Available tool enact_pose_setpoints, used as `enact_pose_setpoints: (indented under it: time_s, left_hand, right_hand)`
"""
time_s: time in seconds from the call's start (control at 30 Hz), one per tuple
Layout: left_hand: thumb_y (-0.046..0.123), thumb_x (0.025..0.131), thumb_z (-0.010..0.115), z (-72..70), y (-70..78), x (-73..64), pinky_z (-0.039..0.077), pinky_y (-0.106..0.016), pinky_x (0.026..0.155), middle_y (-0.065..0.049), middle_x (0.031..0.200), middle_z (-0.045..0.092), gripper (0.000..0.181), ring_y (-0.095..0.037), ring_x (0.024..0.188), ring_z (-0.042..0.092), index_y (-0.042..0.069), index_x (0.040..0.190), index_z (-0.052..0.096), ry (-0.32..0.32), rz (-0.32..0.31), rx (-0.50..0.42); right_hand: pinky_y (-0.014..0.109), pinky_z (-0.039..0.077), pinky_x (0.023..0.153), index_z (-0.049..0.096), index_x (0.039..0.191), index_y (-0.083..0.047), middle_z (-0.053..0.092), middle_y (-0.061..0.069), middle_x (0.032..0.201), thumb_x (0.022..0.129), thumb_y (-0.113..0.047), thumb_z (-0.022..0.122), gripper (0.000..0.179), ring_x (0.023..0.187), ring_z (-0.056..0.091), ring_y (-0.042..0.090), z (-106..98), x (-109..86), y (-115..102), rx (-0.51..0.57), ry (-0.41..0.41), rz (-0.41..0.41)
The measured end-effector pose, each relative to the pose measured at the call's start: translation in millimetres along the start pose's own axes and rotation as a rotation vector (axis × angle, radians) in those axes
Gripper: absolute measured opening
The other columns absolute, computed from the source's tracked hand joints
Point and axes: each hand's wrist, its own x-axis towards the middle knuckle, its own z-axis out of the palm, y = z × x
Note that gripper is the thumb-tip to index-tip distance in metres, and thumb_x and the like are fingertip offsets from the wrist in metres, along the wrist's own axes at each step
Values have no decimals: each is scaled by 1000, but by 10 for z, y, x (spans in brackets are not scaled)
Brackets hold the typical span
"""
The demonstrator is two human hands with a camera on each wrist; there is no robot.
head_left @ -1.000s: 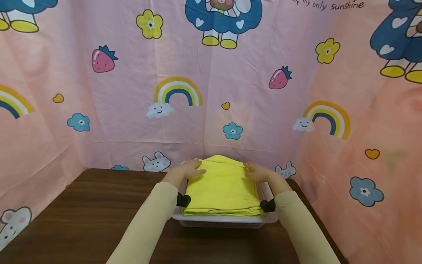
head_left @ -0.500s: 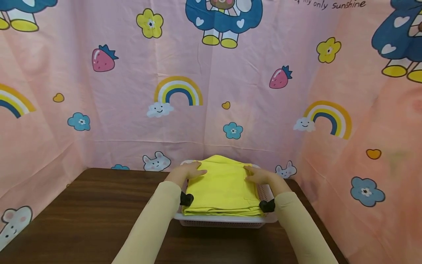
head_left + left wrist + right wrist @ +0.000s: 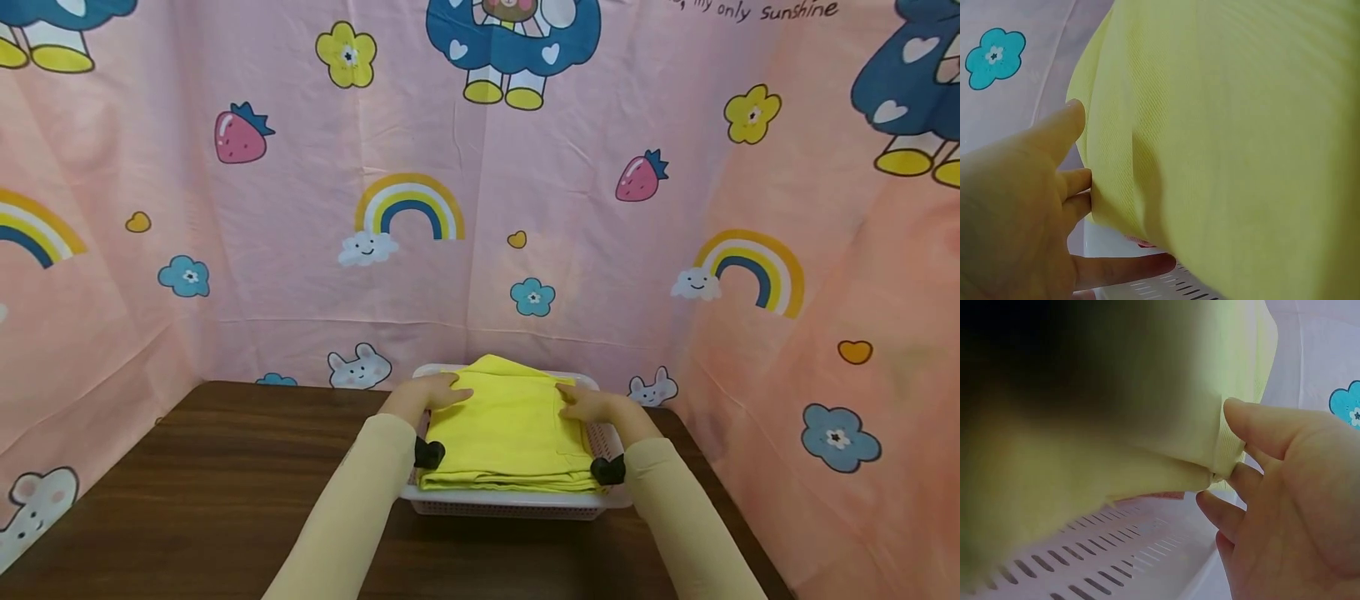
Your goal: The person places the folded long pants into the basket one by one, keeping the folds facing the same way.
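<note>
A folded stack of yellow cloth [image 3: 506,425], perhaps a garment, fills a pale plastic basket [image 3: 517,498] on the table. Its back edge rises to a soft peak. My left hand [image 3: 423,396] lies at the stack's back left corner, thumb over the cloth; in the left wrist view its extended fingers [image 3: 1125,269] touch the cloth's side. At the opposite corner is my right hand [image 3: 596,404]. In the right wrist view, its thumb [image 3: 1254,425] rests against the cloth's edge and its slightly bent fingers [image 3: 1222,515] reach beside and below it. The stack's underside is hidden.
The dark wooden table [image 3: 225,492] extends left of the basket. A pink printed curtain [image 3: 285,275] hangs behind the table and along both sides. Slots show in the basket's wall [image 3: 1116,569] in the right wrist view. A small reddish patch [image 3: 1160,495] shows beneath the cloth.
Both hands stay at the stack's back corners, with the left shifting slightly right. The right fingers have drawn in a little. The basket and cloth remain almost in place.
</note>
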Motion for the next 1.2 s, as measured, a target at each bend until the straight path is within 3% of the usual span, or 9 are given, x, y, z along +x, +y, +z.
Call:
enact_pose_setpoints:
  time_s: [0.3,0.5,0.63,0.93,1.2]
  left_hand:
    - [44,101,40,10,-28,5,18,-46,112,-17,154,23,67,-33,141,19,3,151,24,-13,-1,-66]
    - [46,101,40,-26,-78,6,12,-47,113,-15,158,8,71,-31,144,6,5,153,12,-64,49,-85]
    - [46,100,42,-35,-151,5,11,-46,113,-17,158,6,76,-31,144,4,2,152,9,-75,91,-95]
    - [55,94,49,-10,-211,-139,13,-46,113,-22,156,8,90,-32,143,6,-5,150,11,-113,210,10]
    - [64,84,59,74,-143,-318,11,-47,113,-19,157,11,103,-34,143,4,0,152,15,-192,212,102]
  right_hand:
    - [56,14,110,10,152,-1,13,25,155,101,-20,47,66,141,11,41,-16,-20,-27,1,-14,6]
    - [56,13,110,4,152,1,4,24,156,102,-24,44,69,142,3,41,-97,-132,-47,5,-55,-16]
    - [57,15,109,4,153,-2,2,23,156,102,-30,46,72,141,4,42,-144,-235,-22,-4,-85,-12]
    - [60,20,106,13,154,-7,14,23,155,95,-40,57,80,139,17,43,-133,-406,23,-67,-38,-33]
    - [62,23,104,18,154,-12,16,21,155,80,-48,72,99,139,19,43,-10,-507,1,-65,-48,-58]
